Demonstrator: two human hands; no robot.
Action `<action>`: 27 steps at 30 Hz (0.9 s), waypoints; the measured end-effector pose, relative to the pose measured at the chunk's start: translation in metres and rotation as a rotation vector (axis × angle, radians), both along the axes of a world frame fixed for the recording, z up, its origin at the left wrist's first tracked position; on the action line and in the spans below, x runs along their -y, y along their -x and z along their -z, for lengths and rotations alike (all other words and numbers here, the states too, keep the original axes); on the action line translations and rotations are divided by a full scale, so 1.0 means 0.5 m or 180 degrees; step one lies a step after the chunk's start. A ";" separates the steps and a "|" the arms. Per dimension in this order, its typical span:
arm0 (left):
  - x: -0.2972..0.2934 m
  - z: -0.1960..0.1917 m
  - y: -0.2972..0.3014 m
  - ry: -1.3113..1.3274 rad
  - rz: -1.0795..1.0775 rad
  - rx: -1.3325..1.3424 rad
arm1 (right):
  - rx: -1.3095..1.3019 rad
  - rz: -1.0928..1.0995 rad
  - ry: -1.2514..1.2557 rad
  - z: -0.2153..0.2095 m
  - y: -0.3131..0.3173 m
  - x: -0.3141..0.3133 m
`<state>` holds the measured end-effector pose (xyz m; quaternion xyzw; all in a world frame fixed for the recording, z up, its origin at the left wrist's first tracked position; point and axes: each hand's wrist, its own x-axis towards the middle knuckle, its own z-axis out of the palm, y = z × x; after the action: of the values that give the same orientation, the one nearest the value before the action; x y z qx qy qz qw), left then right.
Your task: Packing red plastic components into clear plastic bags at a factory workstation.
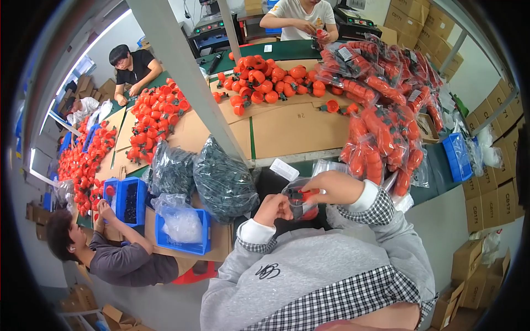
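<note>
In front of my chest I hold a clear plastic bag (300, 208) with red and black parts showing inside it. My left hand (274, 209) is closed on the left edge of the bag. My right hand (335, 188) bends over the bag's opening from the right, its fingertips at the black part; they partly hide what they grip. Just beyond my right hand lies a heap of filled clear bags (381, 140), each with a row of red cup-shaped parts in it. A white paper label (284, 169) rests on the table edge near my left hand.
Loose red cup-shaped parts (265, 83) are piled on the cardboard-covered table (292, 132). A metal post (190, 71) rises left of me. Dark filled bags (223, 179) and blue bins (185, 243) stand to the left. A co-worker (118, 254) sits there; others work across the table.
</note>
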<state>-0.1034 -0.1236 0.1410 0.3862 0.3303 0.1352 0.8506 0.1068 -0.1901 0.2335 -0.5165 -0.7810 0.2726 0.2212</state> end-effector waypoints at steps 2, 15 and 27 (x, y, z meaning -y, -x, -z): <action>-0.002 0.016 0.005 -0.0695 0.0103 -0.0346 | 0.0393 -0.0096 0.0103 0.028 -0.016 0.004; 0.012 0.078 -0.028 -0.1785 -0.0483 0.0337 | 0.0511 0.0398 -0.0245 0.061 -0.005 0.032; 0.042 0.070 -0.032 -0.1650 -0.1221 0.0543 | 0.0306 0.0658 -0.0508 0.102 0.029 0.028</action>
<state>-0.0871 -0.1446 0.1060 0.5078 0.2793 0.4042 0.7076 0.0923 -0.2039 0.1822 -0.5874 -0.7526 0.1603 0.2508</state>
